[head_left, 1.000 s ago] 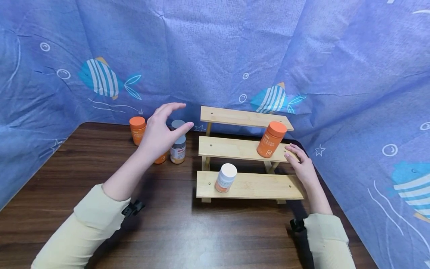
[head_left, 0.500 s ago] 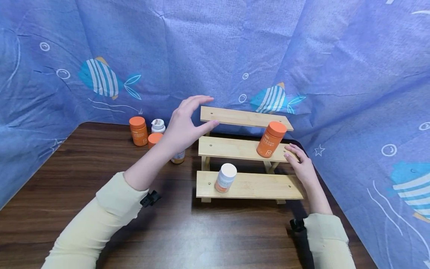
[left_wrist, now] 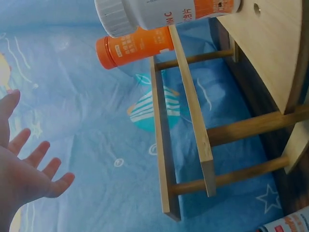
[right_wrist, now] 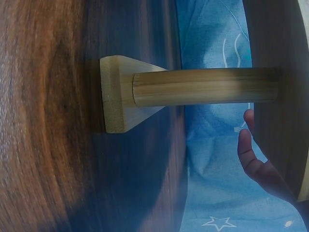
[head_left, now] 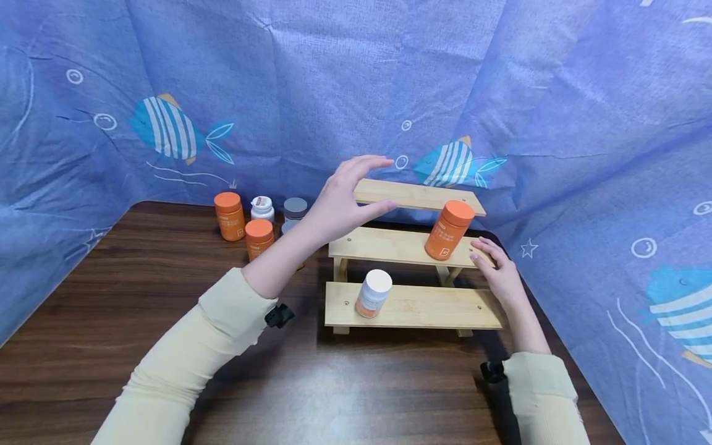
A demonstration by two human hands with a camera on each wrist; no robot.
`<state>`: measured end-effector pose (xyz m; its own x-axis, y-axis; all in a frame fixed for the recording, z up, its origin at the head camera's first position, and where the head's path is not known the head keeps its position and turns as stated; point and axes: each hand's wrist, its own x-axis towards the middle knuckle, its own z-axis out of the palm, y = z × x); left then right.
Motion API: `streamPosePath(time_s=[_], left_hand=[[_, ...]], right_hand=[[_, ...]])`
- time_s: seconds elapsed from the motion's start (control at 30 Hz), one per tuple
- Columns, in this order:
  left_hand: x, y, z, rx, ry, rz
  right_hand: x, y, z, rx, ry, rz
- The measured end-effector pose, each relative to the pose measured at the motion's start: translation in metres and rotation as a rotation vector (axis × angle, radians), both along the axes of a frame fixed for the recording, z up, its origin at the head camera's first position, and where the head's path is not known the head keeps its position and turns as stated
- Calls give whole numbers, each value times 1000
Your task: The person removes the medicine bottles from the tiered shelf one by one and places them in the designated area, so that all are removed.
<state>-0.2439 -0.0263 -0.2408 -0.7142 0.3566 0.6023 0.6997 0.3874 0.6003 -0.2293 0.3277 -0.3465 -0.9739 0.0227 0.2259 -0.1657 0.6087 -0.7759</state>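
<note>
My left hand (head_left: pixel 342 204) hovers in front of the top and middle steps of a wooden tiered shelf (head_left: pixel 414 193), thumb and fingers spread with nothing between them. In the left wrist view its fingers (left_wrist: pixel 36 157) reach out well apart from the shelf. A white pill bottle (head_left: pixel 374 295) stands on the lowest step, towards the left. On the middle step, towards the right, is an orange pill bottle (head_left: pixel 449 231). My right hand (head_left: pixel 503 275) is at that step's right end with loosely bent fingers; whether they touch the wood cannot be made out.
At the table's back left stand two orange bottles (head_left: pixel 229 217), a white bottle (head_left: pixel 262 209) and grey-lidded bottles (head_left: pixel 295 207), partly covered by my left arm. The dark wooden table (head_left: pixel 311 383) extends in front of the shelf. A blue fish-print cloth (head_left: pixel 334 80) hangs behind.
My left hand has moved right, away from the bottle group to in front of the upper steps, still holding nothing. My right hand and the bottles have stayed in place.
</note>
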Motion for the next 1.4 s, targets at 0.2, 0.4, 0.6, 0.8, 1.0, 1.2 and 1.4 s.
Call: streamPosePath(time_s=[0.2,0.4,0.6,0.8,1.0,1.2,1.4], left_hand=[[-13,17,7,-52,-70,-99],[-23,33,14,-91,-127,-139],[-35,51,15,-120,-166,-184],[-48,72,11,-135,-205,-255],[-57,89,7,-173,-204,-290],[-61,100,1,-192,-229,-309],[-65,110,-7,-229,-197,-332]], right_hand=[[0,1,0,0,-6,5],[1,0,1,-2,-7,6],[1,1,1,-1,-1,10],[0,1,0,-7,-1,9],[0,1,0,-6,-1,-1],[0,1,-1,-18,28,11],[-1,2,-1,-13,37,15]])
